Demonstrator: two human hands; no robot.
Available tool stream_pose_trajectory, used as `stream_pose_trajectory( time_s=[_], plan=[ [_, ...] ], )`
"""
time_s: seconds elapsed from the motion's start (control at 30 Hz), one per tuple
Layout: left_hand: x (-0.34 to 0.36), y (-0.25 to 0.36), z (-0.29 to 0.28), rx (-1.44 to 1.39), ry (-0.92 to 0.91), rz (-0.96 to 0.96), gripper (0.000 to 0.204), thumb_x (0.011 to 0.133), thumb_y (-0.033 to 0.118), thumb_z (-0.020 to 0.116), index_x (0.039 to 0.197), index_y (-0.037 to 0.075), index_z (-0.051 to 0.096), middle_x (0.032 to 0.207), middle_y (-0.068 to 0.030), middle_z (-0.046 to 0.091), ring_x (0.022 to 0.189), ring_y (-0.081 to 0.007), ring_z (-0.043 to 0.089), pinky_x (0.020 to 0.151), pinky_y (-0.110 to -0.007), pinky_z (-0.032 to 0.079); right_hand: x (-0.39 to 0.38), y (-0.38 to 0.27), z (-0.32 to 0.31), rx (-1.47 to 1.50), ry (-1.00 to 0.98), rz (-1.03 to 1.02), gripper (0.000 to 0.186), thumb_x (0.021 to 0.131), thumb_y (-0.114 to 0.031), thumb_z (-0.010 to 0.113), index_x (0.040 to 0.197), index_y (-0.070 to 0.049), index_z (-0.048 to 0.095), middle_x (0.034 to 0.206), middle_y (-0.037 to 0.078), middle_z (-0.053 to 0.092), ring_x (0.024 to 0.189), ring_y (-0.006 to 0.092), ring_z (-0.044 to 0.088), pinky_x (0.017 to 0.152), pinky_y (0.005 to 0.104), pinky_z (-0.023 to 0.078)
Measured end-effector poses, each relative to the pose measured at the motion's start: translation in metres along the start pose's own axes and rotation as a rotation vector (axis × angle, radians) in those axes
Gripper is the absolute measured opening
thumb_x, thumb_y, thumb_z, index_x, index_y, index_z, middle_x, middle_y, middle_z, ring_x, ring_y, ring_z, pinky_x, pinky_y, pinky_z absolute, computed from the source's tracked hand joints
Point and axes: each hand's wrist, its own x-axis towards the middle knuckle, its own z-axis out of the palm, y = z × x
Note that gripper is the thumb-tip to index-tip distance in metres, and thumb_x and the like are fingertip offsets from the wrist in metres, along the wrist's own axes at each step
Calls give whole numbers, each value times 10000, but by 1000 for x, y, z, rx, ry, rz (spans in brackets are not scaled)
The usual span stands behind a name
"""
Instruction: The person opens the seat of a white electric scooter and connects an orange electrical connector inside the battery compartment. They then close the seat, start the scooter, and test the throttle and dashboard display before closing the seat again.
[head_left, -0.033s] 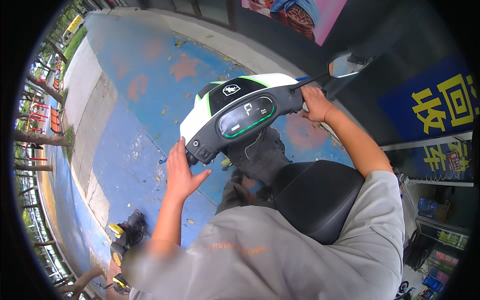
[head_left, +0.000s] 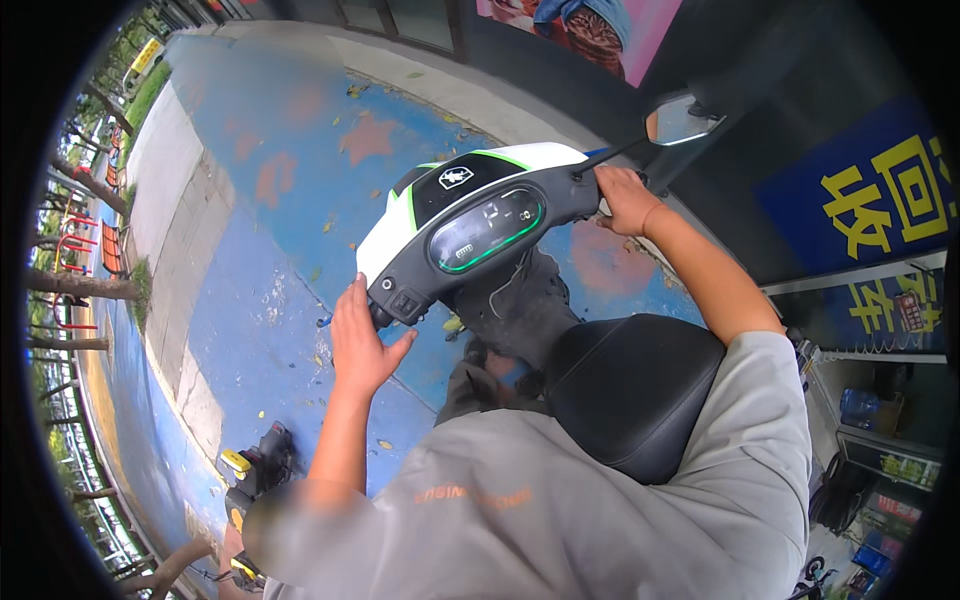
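Scooter handlebar [head_left: 490, 228] stands ahead of the black seat [head_left: 640, 395] in the head view. The left hand [head_left: 362, 340] covers its left end, thumb spread, closure unclear; the right hand [head_left: 630, 200] grips the right end.

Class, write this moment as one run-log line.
left hand: on left end of handlebar | right hand: on right end | display: lit | seat: black

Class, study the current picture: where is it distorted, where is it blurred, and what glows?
Head view: black corners frame the fisheye image, the pale walkway bends; head view: hazy patches overlap the grey shirt and far blue pavement; head view: the scooter's display glows green along its lower edge.
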Motion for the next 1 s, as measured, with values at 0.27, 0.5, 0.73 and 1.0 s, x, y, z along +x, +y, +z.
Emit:
stream_pose_trajectory(
  time_s=[0.27,0.5,0.73,1.0],
  plan=[
    [-8,-2,22,146,111,39,1286,730,302,1008,1716,-86,281,1420,-293,635,1298,-474,616,1095,-524,508,5,-7,-6,-24,-45,53,1133,771,-172,983,1712,-72,361,1611,142,569,1540,366,501,1290,525,346],
    [-9,6,25,190,49,-85,1324,740,329,1011,1738,-86,245,1160,-201,719,1065,-407,704,899,-487,569,9,0,-3,-2,-1,43,938,805,-158,964,1619,-133,498,1545,102,660,1474,356,585,1254,528,392],
    [-11,1,25,207,13,-90,1333,781,280,978,1775,-28,146,1166,-205,733,1062,-431,720,890,-503,581,17,5,-2,7,-10,33,784,888,-218,911,1576,-149,543,1558,96,666,1440,360,618,1223,532,422],
    [-9,-7,23,150,-18,-107,1232,824,226,931,1767,-28,180,1199,-245,735,1067,-453,730,894,-512,589,16,0,11,-56,95,72,709,907,-235,883,1528,-106,565,1433,165,707,1368,383,658,1179,536,459]
  ],
)
